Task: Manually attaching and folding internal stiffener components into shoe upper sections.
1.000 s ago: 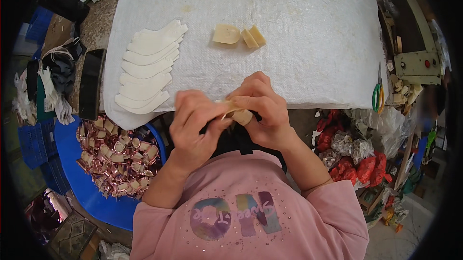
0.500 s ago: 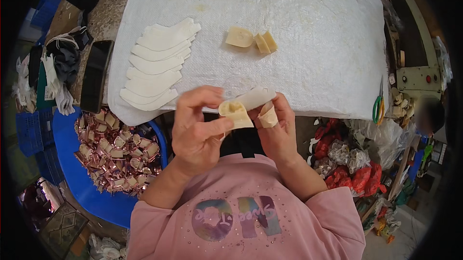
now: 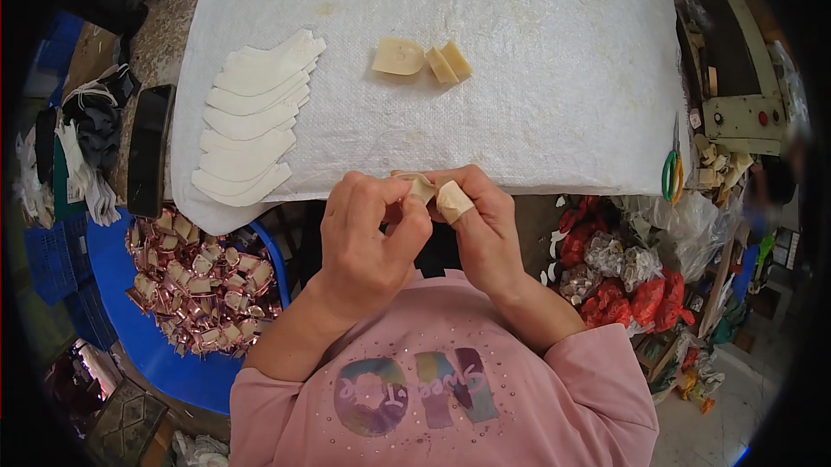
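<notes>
Close to the table's near edge, my two hands meet around a small tan heel-shaped piece (image 3: 421, 187), mostly hidden by the fingers. My left hand (image 3: 368, 233) pinches it from the left side. My right hand (image 3: 485, 223) is closed on its other side, its thumb wrapped in beige tape (image 3: 453, 202). Whether the white strip seen earlier is still around the piece is hidden. Ahead lie a tan rounded block (image 3: 398, 57) and two smaller tan blocks (image 3: 448, 62). To the left, several curved white cut pieces (image 3: 251, 116) overlap in a row.
White woven sheeting (image 3: 537, 51) covers the table. Green-and-orange-handled scissors (image 3: 672, 174) lie at its right edge, a black phone (image 3: 151, 151) at the left. Below left stands a blue basin (image 3: 156, 380) of shiny pink pieces (image 3: 203, 285). Red plastic bags (image 3: 649, 298) are at right.
My hands have come together, the fingers folding over the piece, so the white strip no longer shows. The view has shifted, moving the table's items slightly left in the picture.
</notes>
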`<state>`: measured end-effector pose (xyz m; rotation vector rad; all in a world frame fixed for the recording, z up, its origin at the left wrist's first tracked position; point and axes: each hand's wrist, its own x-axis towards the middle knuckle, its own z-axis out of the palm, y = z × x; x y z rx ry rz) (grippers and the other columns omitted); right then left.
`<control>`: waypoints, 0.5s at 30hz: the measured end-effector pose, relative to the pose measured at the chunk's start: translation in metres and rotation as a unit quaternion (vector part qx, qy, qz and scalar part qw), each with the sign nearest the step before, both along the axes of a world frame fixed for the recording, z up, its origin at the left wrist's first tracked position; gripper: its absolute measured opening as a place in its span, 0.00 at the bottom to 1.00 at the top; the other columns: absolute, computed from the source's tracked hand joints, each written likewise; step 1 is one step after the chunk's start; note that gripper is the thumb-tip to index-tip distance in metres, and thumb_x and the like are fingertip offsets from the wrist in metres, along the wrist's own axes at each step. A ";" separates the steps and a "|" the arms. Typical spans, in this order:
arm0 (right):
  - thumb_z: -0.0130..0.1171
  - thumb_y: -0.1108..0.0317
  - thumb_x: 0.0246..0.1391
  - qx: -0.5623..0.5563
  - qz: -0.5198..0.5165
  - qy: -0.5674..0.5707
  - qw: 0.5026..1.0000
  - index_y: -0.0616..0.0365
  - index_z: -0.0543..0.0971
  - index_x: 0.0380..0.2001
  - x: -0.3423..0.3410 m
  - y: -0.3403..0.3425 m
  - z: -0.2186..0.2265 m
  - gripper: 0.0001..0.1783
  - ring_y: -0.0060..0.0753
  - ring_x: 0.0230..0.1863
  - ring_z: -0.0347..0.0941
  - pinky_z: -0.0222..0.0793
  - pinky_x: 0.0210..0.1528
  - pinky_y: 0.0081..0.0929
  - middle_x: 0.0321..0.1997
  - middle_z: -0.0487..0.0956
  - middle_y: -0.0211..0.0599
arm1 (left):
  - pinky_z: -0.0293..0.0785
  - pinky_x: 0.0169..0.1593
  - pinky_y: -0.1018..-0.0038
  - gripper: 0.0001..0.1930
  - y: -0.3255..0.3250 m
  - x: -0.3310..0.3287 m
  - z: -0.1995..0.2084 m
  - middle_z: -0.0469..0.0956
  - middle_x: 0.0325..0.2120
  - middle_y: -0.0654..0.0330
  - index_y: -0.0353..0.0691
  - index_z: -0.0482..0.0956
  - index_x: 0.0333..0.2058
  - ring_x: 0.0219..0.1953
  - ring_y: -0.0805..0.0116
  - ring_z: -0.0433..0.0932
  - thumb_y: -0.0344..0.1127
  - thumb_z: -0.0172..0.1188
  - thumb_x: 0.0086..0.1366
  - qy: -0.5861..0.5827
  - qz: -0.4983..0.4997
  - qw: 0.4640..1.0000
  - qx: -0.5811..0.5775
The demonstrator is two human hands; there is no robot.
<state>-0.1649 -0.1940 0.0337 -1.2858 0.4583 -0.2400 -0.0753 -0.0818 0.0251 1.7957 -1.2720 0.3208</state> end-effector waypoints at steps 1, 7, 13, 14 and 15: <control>0.41 0.65 0.64 -0.083 0.015 0.005 0.996 0.68 0.72 0.42 0.002 -0.001 0.003 0.16 0.28 0.41 0.75 0.72 0.45 0.26 0.40 0.78 0.42 | 0.64 0.27 0.72 0.10 -0.001 -0.001 0.001 0.70 0.29 0.58 0.34 0.73 0.28 0.26 0.64 0.68 0.19 0.60 0.44 -0.001 0.014 1.000 0.013; 0.45 0.57 0.62 -0.193 0.137 -0.014 0.971 0.65 0.74 0.39 0.006 -0.027 -0.006 0.19 0.29 0.35 0.75 0.71 0.39 0.27 0.36 0.78 0.38 | 0.70 0.32 0.75 0.09 0.011 0.006 -0.013 0.74 0.31 0.54 0.35 0.70 0.30 0.29 0.65 0.73 0.18 0.59 0.52 0.213 -0.006 0.975 -0.063; 0.61 0.70 0.52 0.085 0.208 -0.006 0.974 0.66 0.74 0.41 0.022 -0.046 -0.005 0.14 0.23 0.32 0.74 0.71 0.34 0.20 0.34 0.78 0.37 | 0.72 0.33 0.78 0.08 0.013 0.007 -0.015 0.76 0.34 0.52 0.35 0.68 0.28 0.30 0.70 0.74 0.17 0.57 0.56 0.348 -0.146 0.917 -0.125; 0.61 0.70 0.52 0.086 0.209 -0.005 0.974 0.66 0.74 0.41 0.024 -0.046 -0.005 0.14 0.23 0.32 0.74 0.71 0.34 0.20 0.34 0.78 0.37 | 0.72 0.33 0.78 0.08 0.015 0.008 -0.015 0.76 0.34 0.52 0.35 0.68 0.28 0.30 0.70 0.74 0.17 0.57 0.56 0.349 -0.144 0.917 -0.125; 0.61 0.70 0.52 0.054 0.222 0.000 0.974 0.66 0.73 0.41 0.026 -0.045 -0.005 0.15 0.23 0.31 0.74 0.71 0.32 0.20 0.34 0.78 0.37 | 0.72 0.32 0.77 0.08 0.017 0.009 -0.013 0.76 0.34 0.52 0.35 0.68 0.28 0.30 0.69 0.74 0.16 0.57 0.55 0.314 -0.140 0.933 -0.107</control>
